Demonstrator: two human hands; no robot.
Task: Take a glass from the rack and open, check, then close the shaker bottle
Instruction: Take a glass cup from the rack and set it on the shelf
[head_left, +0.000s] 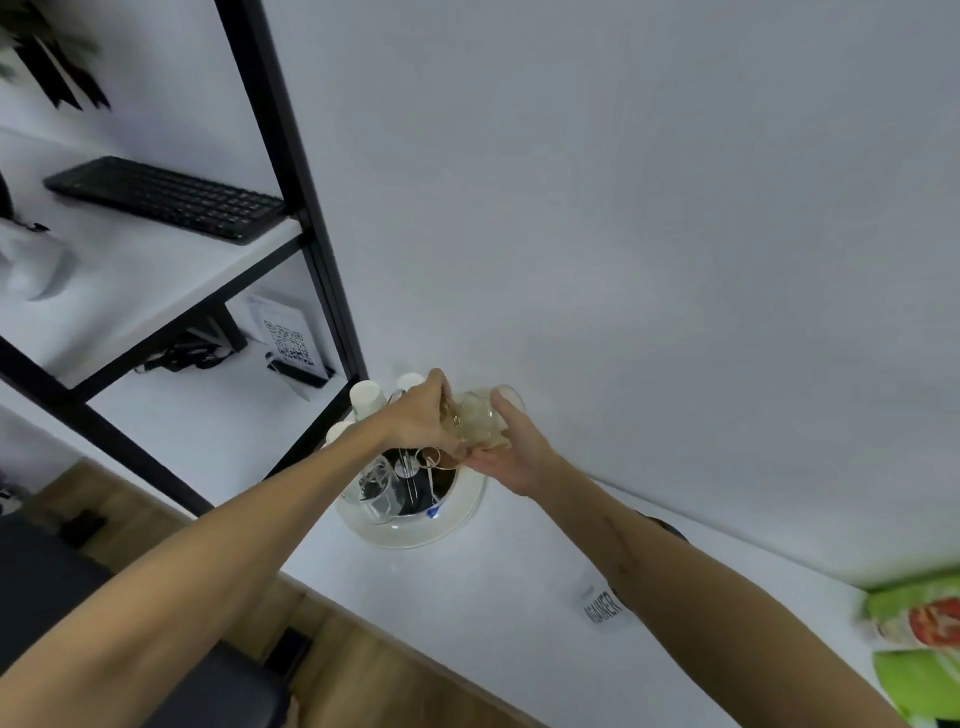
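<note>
glass (480, 418) between both hands (415, 415)

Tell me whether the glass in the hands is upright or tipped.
Tipped: the glass lies sideways between the left hand and right hand, above the rack.

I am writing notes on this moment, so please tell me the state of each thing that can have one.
Clear yellowish drinking glass: lifted off the rack, tilted, held by both hands.
Left hand: grips the glass from the left.
Right hand: holds the glass from the right and below.
Round white rack: on the white table, another clear glass on it.
Black keyboard: lies flat on the shelf.
</note>
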